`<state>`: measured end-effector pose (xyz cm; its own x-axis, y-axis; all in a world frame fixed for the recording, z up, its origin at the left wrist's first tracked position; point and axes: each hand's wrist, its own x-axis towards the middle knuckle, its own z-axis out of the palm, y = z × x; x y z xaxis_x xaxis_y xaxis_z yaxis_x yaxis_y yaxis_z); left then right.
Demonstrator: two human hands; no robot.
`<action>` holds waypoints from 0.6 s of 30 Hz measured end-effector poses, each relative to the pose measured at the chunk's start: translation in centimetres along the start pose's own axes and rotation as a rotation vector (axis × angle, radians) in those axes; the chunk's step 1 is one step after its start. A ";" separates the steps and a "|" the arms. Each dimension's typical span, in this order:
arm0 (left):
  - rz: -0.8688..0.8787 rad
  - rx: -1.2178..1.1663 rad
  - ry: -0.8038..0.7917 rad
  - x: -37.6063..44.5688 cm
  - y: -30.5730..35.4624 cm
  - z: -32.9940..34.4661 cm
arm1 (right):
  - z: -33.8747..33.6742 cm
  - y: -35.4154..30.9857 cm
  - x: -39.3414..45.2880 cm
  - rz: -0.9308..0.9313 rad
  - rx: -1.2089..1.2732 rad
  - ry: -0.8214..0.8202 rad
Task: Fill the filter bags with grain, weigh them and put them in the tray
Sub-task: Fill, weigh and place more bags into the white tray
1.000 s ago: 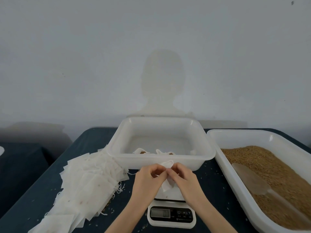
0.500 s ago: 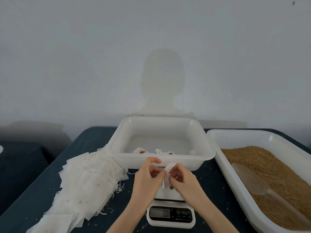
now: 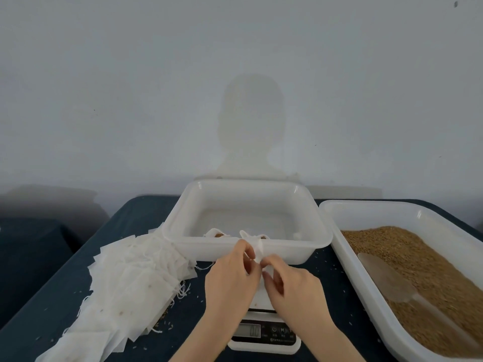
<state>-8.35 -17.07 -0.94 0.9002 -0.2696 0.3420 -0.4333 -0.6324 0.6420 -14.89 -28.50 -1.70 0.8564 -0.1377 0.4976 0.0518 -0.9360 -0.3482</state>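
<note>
1. Step: looks like opening or closing a bag [image 3: 257,248] over the scale [image 3: 264,333]; can't tell if it holds grain.
2. Left hand [image 3: 230,278] and right hand [image 3: 292,286] both pinch the bag's top edge, fingers curled.
3. Bag sits just in front of the tray [image 3: 247,246].
4. Next: likely scoop [image 3: 386,278] from grain [image 3: 418,257], then weigh.

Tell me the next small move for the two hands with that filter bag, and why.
Probably pull the bag's mouth open, then reach for the scoop. Both the left hand and the right hand pinch the filter bag above the scale; it looks flat and unfilled, and the scoop lies untouched in the grain.
</note>
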 end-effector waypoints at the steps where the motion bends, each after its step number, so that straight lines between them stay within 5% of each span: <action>1: -0.001 -0.009 -0.013 0.0 0.0 0.0 | 0.0 0.2 0.0 0.015 0.017 0.007; 5: -0.029 -0.084 -0.091 0.3 -0.1 0.1 | 0.0 0.4 0.2 -0.042 -0.064 0.068; 12: 0.002 -0.138 -0.093 0.8 -0.7 -0.4 | 0.2 0.8 0.7 0.102 -0.240 -0.068; 18: 0.174 -0.258 -0.195 1.3 -1.2 -0.8 | -0.8 1.2 1.9 0.192 -0.133 -0.224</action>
<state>-6.72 -16.01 -0.72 0.7927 -0.5061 0.3398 -0.5546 -0.3676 0.7465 -13.66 -30.14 -0.51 0.9366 -0.2549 0.2406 -0.1765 -0.9360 -0.3045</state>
